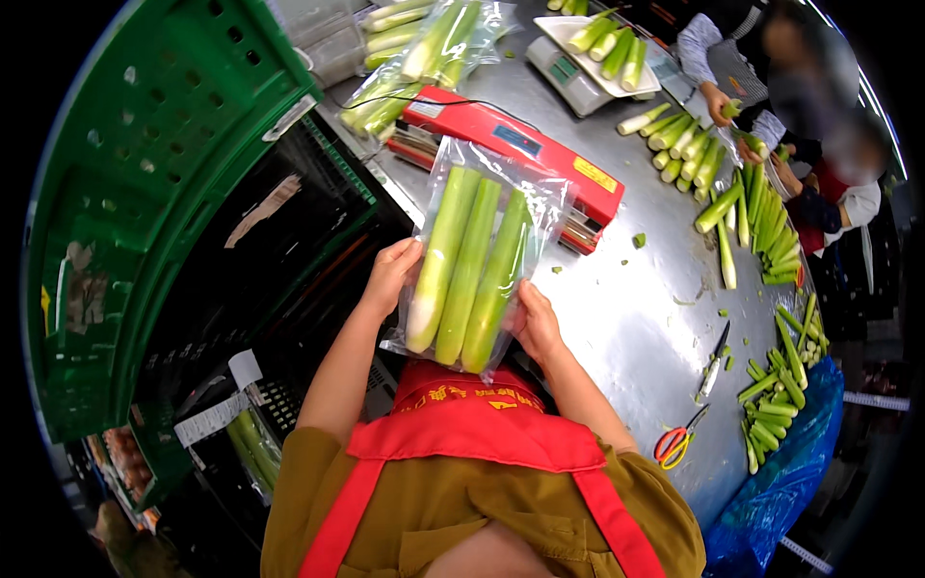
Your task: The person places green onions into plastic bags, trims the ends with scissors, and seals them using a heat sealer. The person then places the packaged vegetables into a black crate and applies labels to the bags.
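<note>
I see L hand (393, 272), R hand (536, 320) holding clear bag (541, 204) by sides; prob. slick, stalks (470, 275) stiff: grip edges.

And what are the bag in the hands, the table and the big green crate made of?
Bag: clear, shiny plastic, it seems; stalks show through.
Table: probably smooth metal; it's grey with bright glare.
Crate: probably hard plastic, slightly shiny; it has neat holes.

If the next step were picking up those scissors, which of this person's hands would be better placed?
Probably the right hand: the scissors lie on that side, on the metal table; the left hand is across the clear bag. Both hands hold that bag, though, so the left would have it alone.
</note>
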The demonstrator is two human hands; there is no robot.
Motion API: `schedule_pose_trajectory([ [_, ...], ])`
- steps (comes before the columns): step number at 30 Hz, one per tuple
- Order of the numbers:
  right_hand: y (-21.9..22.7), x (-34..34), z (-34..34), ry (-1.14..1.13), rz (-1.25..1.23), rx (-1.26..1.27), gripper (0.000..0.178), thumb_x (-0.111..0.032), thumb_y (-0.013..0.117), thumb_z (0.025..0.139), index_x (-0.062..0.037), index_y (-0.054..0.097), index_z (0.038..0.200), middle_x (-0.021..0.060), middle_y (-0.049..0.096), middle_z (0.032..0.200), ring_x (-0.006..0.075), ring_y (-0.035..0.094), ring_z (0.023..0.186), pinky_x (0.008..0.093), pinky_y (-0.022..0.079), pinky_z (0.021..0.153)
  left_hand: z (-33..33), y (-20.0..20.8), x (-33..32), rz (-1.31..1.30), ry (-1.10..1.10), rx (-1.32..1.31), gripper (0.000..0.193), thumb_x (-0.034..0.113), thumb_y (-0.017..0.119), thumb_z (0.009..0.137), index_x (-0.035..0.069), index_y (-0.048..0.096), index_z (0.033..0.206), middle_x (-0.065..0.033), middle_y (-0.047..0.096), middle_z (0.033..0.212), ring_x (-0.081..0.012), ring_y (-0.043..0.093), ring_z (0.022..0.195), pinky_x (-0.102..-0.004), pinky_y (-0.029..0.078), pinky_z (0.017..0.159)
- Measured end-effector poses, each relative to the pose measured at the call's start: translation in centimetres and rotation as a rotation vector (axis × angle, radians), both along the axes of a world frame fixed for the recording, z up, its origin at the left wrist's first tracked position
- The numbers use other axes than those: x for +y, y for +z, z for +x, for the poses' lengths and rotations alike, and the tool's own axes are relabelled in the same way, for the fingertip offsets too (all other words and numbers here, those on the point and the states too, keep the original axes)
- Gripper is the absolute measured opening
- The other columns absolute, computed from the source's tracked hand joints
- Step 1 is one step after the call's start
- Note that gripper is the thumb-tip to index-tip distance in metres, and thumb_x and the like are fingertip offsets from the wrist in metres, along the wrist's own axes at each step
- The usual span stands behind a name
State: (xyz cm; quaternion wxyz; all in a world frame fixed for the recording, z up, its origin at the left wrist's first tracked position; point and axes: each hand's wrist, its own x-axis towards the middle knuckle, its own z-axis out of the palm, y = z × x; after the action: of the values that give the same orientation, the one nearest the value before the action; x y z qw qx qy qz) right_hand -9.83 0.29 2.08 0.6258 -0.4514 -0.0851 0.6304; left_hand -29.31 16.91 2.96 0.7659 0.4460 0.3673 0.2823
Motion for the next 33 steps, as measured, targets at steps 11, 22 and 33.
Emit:
schedule_pose_trajectory([
  [11,-5.0,1.4,-4.6,0.116,-0.127,0.248,0.03,-0.04,0.043,0.098,-0.0135,0.049,0.11,0.0022,0.056,0.089,0.022,0.061,0.078,0.0392,0.052,0.069,-5.6,-4.3,1.9,-0.173,-0.02,0.047,0.024,0.023,0.051,0.095,0.003,0.061,0.105,-0.0021,0.066,0.091,-0.0089,0.063,0.077,-0.0227,0.049,0.067],
  [22,-4.4,1.8,-3.1,-0.071,-0.177,0.307,0.037,-0.039,0.041,0.098,-0.0098,0.052,0.118,0.0072,0.064,0.102,0.024,0.064,0.085,0.0429,0.055,0.073,-1.1,-4.6,3.7,-0.235,-0.077,-0.019,0.025,0.023,0.053,0.094,0.003,0.061,0.107,-0.0045,0.066,0.096,-0.0125,0.064,0.084,-0.0263,0.051,0.075],
  [33,-5.4,3.8,-0.6,0.048,-0.122,0.332,0.048,-0.041,0.037,0.099,-0.0026,0.047,0.127,0.0148,0.059,0.121,0.0293,0.059,0.108,0.0462,0.049,0.091,-0.4,-4.8,6.1,-0.314,-0.114,0.128,0.029,0.028,0.051,0.095,0.006,0.06,0.112,-0.0045,0.064,0.098,-0.0145,0.063,0.084,-0.0303,0.053,0.073],
])
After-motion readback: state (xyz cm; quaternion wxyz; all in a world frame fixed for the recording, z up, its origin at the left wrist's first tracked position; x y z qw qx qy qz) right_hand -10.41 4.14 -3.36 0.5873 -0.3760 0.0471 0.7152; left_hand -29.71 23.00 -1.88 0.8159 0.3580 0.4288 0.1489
